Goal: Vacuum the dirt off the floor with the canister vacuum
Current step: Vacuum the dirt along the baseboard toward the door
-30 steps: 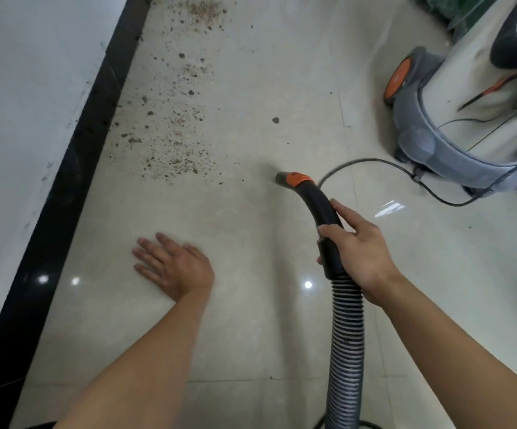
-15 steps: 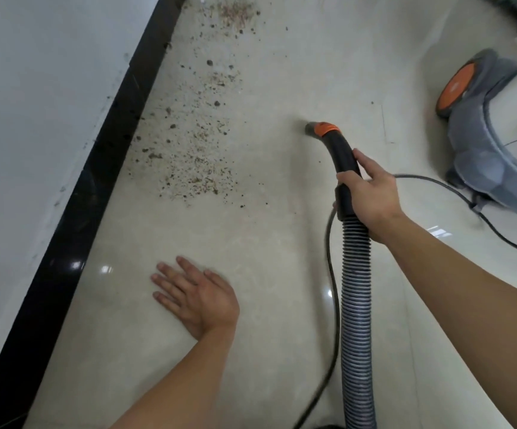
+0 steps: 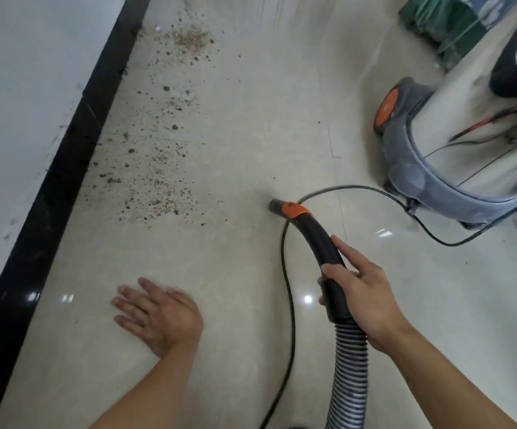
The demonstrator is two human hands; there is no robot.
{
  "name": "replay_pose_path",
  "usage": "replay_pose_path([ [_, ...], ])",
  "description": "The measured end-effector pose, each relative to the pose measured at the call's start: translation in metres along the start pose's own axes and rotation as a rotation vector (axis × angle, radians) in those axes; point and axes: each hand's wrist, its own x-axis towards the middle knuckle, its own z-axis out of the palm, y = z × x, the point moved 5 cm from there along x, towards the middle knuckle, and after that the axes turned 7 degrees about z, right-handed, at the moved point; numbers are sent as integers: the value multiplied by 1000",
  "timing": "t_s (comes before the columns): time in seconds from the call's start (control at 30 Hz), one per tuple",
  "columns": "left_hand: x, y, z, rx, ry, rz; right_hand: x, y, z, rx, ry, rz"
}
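Note:
Brown dirt (image 3: 155,168) lies scattered over the pale tiled floor along the black skirting, with a second patch (image 3: 190,41) farther off. My right hand (image 3: 362,297) is shut on the black hose handle (image 3: 322,243), whose orange-collared open end (image 3: 277,206) sits low over the floor, to the right of the near dirt patch and apart from it. The ribbed grey hose (image 3: 348,376) runs back toward me. My left hand (image 3: 158,314) rests flat on the floor, fingers apart, holding nothing. The steel canister vacuum (image 3: 455,140) stands at the right.
A black power cord (image 3: 288,305) loops from the canister's base across the floor and under the hose handle. A white wall with black skirting (image 3: 49,193) bounds the left side. Green material (image 3: 436,23) lies at the far right, behind the canister.
The view has shifted and the canister shows more fully at right. The hose end has drawn back toward me, from a point level with the middle of the dirt strip to one level with the near patch.

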Motion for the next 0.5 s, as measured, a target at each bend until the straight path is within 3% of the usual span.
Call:
replay_pose_path([
  [0.2, 0, 3, -3, -1, -14, 29, -43, 42, 2, 8, -75, 27],
  [0.37, -2, -4, -5, 102, -87, 100, -41, 52, -3, -2, 6, -26],
  [0.5, -8, -8, -13, 230, -217, 183, -48, 57, 24, -54, -165, -58],
])
